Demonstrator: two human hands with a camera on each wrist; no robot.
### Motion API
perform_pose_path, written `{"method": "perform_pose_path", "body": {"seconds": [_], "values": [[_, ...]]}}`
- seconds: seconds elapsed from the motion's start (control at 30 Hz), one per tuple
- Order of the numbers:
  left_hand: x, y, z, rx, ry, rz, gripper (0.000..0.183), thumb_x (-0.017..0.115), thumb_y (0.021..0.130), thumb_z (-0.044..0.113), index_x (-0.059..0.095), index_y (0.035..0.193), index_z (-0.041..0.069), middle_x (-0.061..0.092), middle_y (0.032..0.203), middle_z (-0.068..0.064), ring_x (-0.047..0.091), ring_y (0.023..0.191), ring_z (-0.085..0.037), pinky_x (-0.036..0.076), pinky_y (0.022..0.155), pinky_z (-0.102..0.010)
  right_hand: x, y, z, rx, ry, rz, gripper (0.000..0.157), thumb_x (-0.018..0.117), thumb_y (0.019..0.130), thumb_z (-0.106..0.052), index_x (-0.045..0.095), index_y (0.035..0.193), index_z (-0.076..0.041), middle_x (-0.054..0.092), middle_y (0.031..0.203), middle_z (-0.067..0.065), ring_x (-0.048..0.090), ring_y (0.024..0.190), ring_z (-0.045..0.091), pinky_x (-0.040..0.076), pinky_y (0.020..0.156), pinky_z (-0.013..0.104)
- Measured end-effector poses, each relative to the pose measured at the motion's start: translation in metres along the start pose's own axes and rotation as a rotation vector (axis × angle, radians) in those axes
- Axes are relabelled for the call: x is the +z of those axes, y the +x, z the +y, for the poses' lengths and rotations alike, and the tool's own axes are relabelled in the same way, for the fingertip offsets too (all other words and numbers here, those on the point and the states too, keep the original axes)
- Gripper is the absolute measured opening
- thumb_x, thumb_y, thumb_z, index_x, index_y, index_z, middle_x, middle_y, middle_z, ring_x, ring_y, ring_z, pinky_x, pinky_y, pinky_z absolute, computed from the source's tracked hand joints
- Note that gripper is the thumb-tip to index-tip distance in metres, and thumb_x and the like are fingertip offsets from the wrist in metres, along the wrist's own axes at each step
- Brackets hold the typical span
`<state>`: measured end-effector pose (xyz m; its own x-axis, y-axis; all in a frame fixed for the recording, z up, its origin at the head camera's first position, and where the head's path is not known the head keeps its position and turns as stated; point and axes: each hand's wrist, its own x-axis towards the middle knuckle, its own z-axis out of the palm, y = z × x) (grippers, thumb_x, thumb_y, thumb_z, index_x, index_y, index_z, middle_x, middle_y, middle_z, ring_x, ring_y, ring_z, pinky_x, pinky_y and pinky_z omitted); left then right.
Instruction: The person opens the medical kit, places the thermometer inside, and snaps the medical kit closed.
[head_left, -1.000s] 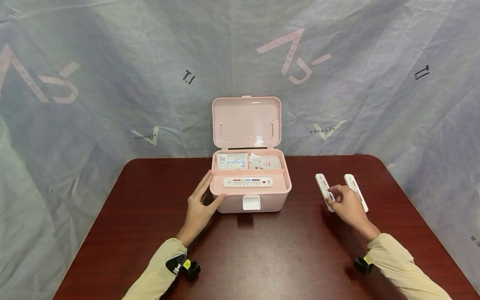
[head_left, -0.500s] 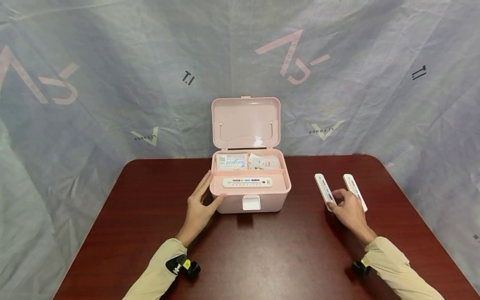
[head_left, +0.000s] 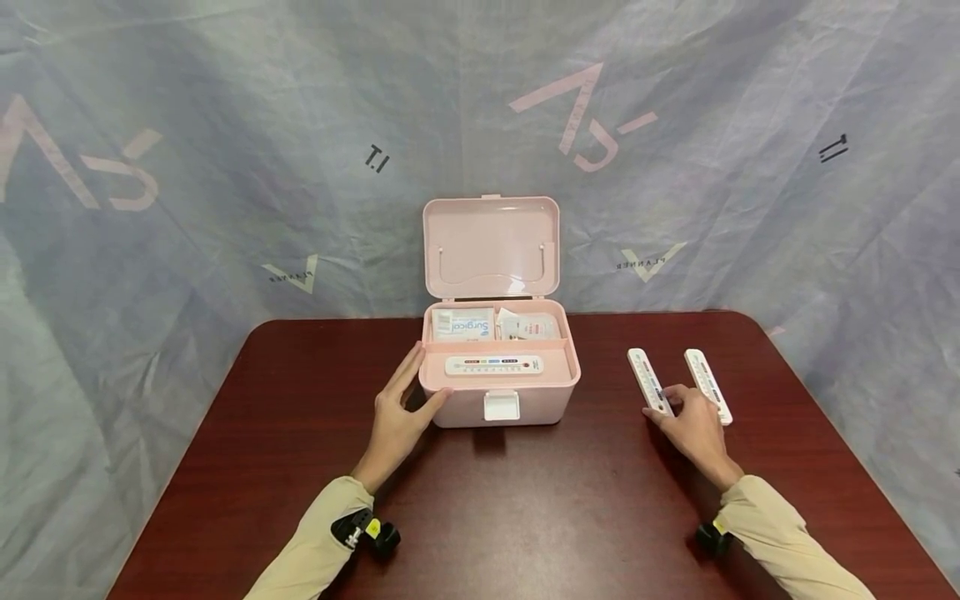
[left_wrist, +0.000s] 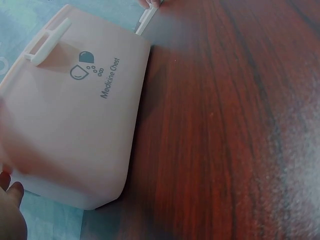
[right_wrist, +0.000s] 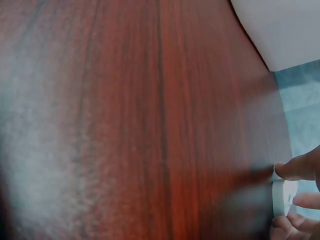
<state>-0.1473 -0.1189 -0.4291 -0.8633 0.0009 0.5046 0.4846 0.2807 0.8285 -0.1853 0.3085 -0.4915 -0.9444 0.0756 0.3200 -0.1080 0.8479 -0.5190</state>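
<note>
A pink medicine chest (head_left: 528, 406) stands with its lid raised at the back middle of the table. My left hand (head_left: 397, 421) rests on its left front corner, fingers along the side and thumb at the front rim. One white thermometer (head_left: 493, 365) lies in the chest's front compartment. To the right, a second white thermometer (head_left: 645, 375) lies on the table; my right hand (head_left: 692, 423) has its near end between thumb and fingers. Its end (right_wrist: 278, 199) also shows in the right wrist view. A third thermometer (head_left: 701, 375) lies just beyond that hand, partly hidden.
The chest's rear compartments hold a packet marked Surgical (head_left: 463, 324) and some small packs (head_left: 528, 325). Behind the dark red table (head_left: 555, 500) hangs a grey printed cloth (head_left: 337, 192). The raised lid (head_left: 491, 242) stands in front of this cloth.
My right hand has shifted slightly towards me, its fingers now at the near end of the left table thermometer. The left hand keeps its place on the chest.
</note>
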Motion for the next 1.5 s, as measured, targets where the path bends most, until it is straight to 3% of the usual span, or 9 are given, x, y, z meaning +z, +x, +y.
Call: {"method": "perform_pose_path", "body": {"seconds": [0.23,0.57,0.97,1.27,1.5], "values": [[0.001,-0.001,-0.001,-0.010,-0.008,-0.008,0.069,0.075,0.081,0.007,0.041,0.139,-0.005,0.036,0.147,-0.018,0.033,0.136,-0.030,0.032,0.106,-0.035,0.003,0.001,0.003,-0.023,0.004,0.034,0.031,0.081,0.068,-0.014,0.069,0.090,0.003,0.065,0.076,0.014,0.057,0.066,0.026,0.041,0.058,0.037],[0.000,-0.001,-0.002,-0.001,-0.017,-0.005,0.068,0.075,0.081,0.004,0.041,0.139,-0.006,0.036,0.146,-0.020,0.032,0.135,-0.033,0.032,0.106,-0.030,-0.003,0.001,0.002,-0.026,0.001,0.074,0.027,0.079,0.065,-0.010,0.072,0.088,0.003,0.065,0.069,0.013,0.054,0.060,0.024,0.040,0.053,0.037],[0.002,0.001,0.000,-0.006,-0.006,-0.009,0.068,0.075,0.080,0.003,0.042,0.139,-0.006,0.037,0.146,-0.020,0.034,0.134,-0.033,0.034,0.105,-0.041,-0.009,0.003,0.001,-0.022,-0.017,0.084,0.027,0.077,0.067,-0.012,0.072,0.091,0.002,0.065,0.071,0.012,0.055,0.062,0.025,0.039,0.052,0.036],[0.001,0.001,0.003,-0.009,-0.012,-0.008,0.068,0.075,0.081,0.007,0.041,0.140,-0.004,0.036,0.147,-0.014,0.033,0.136,-0.029,0.033,0.105,-0.037,-0.011,0.004,-0.005,-0.054,0.022,0.101,0.026,0.077,0.066,-0.008,0.073,0.090,0.002,0.065,0.074,0.014,0.052,0.061,0.020,0.040,0.055,0.035],[0.000,-0.001,0.003,-0.009,-0.009,-0.011,0.069,0.074,0.081,0.005,0.041,0.140,-0.004,0.036,0.147,-0.018,0.033,0.135,-0.032,0.033,0.105,-0.042,-0.012,0.003,-0.013,-0.070,0.040,0.103,0.025,0.076,0.065,-0.008,0.073,0.089,0.001,0.063,0.072,0.011,0.052,0.061,0.019,0.038,0.057,0.034]]}}
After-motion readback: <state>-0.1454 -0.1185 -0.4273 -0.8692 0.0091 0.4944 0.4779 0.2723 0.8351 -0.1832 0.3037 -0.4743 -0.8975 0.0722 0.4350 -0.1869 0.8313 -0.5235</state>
